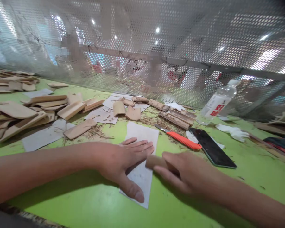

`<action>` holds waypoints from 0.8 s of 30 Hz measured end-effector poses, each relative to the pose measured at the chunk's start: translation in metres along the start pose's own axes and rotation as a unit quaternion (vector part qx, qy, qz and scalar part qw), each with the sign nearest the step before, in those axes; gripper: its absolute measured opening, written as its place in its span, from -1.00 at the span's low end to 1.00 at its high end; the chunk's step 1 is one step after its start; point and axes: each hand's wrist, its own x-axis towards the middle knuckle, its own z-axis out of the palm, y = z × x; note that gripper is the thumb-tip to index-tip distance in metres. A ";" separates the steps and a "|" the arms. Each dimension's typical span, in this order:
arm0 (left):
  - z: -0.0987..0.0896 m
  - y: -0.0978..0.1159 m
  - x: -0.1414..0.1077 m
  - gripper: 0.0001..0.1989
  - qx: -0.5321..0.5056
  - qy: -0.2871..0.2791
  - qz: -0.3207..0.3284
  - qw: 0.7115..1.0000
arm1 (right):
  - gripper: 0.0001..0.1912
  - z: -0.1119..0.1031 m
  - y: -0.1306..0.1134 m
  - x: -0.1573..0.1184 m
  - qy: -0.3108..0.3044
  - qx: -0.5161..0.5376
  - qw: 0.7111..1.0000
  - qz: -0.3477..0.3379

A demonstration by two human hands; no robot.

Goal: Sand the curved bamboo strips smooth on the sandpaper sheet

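Fingers of left hand (118, 160) spread on 1 white sheet (142, 177), right hand (184, 171) pinching 1 blurred piece (154, 161), probably bamboo, orange knife (184, 140) beyond

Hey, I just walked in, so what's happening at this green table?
A person's left hand is spread flat on a white sheet of paper. Their right hand grips a small brown piece, blurred, close to the sheet's right edge. An orange-handled knife and a phone lie just beyond the right hand.
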 end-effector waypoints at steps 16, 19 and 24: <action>0.002 0.002 -0.002 0.23 0.009 -0.005 -0.036 0.999 | -0.59 0.009 -0.001 0.004 0.072 -0.142 0.987 -0.020; 0.001 0.002 -0.002 0.30 0.025 -0.022 -0.047 0.998 | -0.58 0.013 0.000 0.005 0.080 -0.131 0.982 -0.110; 0.000 -0.001 -0.005 0.31 0.010 -0.037 -0.055 0.998 | -0.51 0.008 0.014 0.011 0.129 -0.097 0.986 0.046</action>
